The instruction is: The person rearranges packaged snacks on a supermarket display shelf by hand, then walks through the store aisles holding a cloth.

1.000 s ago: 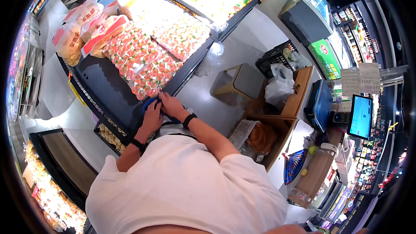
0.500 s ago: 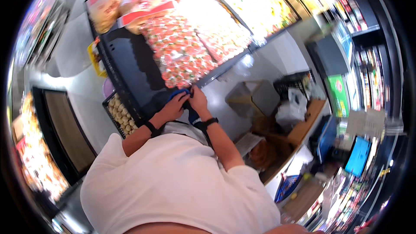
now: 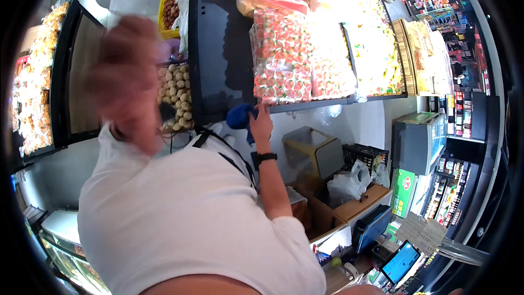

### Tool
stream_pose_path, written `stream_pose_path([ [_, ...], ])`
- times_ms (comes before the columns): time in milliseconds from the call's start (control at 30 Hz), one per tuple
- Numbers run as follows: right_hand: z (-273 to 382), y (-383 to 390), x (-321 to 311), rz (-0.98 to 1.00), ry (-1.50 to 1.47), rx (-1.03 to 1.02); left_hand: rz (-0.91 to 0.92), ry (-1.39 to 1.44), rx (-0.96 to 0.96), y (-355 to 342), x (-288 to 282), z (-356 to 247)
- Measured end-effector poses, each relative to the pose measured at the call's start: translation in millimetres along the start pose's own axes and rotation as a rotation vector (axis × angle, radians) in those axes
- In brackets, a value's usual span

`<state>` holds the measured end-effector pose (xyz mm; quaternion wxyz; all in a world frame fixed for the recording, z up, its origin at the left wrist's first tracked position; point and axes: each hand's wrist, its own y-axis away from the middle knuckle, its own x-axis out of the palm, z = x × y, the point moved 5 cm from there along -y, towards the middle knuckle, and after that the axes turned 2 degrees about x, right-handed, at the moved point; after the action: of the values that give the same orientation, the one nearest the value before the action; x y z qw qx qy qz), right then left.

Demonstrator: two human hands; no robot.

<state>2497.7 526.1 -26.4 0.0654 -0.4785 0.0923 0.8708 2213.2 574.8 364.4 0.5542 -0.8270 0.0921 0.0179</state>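
Meanwhile, R hand (image 3: 262, 123) grasps blue cloth (image 3: 238, 116) w/ fingers at near edge of worktop (image 3: 215, 90), prob. mid-handling; next move needs steady grip. L hand (image 3: 126, 74) blurred: can't tell fingers' state.

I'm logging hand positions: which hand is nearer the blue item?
Right. The right hand is at the right side of the blue item, holding it; the left hand, blurred, is well apart, off to its left.

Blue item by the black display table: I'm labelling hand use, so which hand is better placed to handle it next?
Probably the right hand: it seems to hold the blue item. The left hand is blurred, well off to the left, apart from it.
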Motion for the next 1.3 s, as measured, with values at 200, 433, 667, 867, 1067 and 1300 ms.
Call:
stream_pose_path([
  [200,26.3,31.6,38.2,0.024,0.211,-0.232,0.044,-0.063,0.328,-32.1,4.2,-88.4],
  [433,45.7,52.6,55.2,0.148,0.306,-0.528,0.013,-0.063,0.352,-19.8,14.2,-128.1],
  [667,11.5,24.7,14.6,0.011,0.284,-0.387,-0.061,-0.069,0.359,-8.4,11.3,-157.4],
  [867,8.9,49.4,16.9,0.027,0.180,-0.062,-0.156,-0.015,0.411,8.0,-1.5,-178.2],
  [1067,41.6,83.0,49.4,0.115,0.165,-0.105,-0.225,0.147,0.440,22.9,-16.9,-176.1],
  [1300,20.4,64.5,40.2,-0.011,0.059,0.011,-0.231,0.344,0.359,31.8,-81.7,-135.1],
])
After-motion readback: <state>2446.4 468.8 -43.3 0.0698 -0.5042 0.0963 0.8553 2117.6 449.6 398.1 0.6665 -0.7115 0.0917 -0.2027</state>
